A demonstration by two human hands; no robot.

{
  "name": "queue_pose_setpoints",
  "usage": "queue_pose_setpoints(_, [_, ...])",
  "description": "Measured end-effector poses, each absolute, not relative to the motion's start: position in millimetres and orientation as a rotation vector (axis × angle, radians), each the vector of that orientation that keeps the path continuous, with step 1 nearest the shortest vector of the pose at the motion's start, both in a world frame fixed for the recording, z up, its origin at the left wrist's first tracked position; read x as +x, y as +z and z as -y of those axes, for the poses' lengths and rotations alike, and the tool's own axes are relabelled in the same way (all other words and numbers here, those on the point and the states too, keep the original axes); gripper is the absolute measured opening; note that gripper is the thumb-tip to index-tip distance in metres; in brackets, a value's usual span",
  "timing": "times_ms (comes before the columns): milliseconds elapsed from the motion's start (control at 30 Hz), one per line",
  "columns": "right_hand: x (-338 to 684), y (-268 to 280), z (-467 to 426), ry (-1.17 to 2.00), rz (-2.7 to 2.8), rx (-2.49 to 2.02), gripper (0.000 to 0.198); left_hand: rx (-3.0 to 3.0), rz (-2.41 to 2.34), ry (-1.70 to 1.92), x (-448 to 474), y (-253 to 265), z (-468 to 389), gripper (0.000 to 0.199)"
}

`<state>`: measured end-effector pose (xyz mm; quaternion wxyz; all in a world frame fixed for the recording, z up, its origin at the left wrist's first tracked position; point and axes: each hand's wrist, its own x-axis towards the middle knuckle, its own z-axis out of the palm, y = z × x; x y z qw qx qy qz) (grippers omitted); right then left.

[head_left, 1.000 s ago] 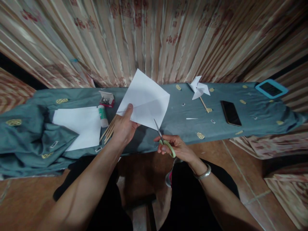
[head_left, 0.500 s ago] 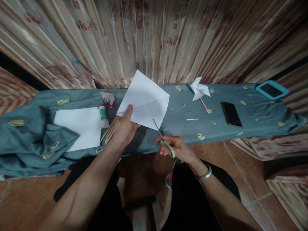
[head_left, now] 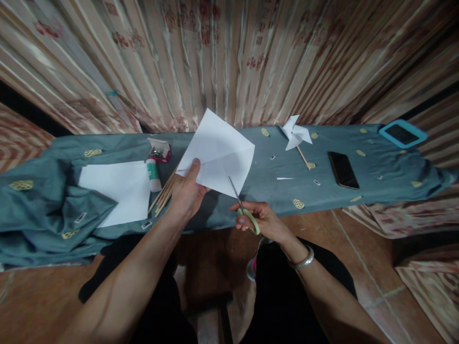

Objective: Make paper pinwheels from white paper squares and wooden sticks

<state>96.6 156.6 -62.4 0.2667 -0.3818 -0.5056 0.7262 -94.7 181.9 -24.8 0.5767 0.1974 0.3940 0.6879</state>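
Observation:
My left hand (head_left: 188,193) pinches a white square sheet of paper (head_left: 218,148) at its left corner, thumb on top and fingers beneath. Faint crease lines run across the sheet. In my right hand (head_left: 263,220) is a pair of scissors (head_left: 248,216) with pale green handles, my fingers through the loops. The blades reach over the paper's near corner and point toward its middle. Behind my left hand lie several thin wooden sticks (head_left: 163,198), partly hidden by it.
A cloth-covered bench (head_left: 265,191) carries a stack of white paper (head_left: 118,186), a glue stick (head_left: 153,177), a small box of metal pins (head_left: 159,149), a paper pinwheel (head_left: 296,133) on a stick, a paper sliver (head_left: 285,178), a phone (head_left: 343,170) and a blue-framed device (head_left: 403,133). A curtain (head_left: 229,62) hangs behind.
The paper and my left hand have shifted slightly to the right and nearer to me. The scissors stay almost in place at the near corner, deeper over the sheet.

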Motion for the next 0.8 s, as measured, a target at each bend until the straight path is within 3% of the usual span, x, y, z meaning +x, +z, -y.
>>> queue_pose_setpoints(800, [92.8,-61.2,-157.8,1.95,1.299,-1.078,0.041,0.445,-0.96,1.583,-90.8,-23.9,-180.4,0.029])
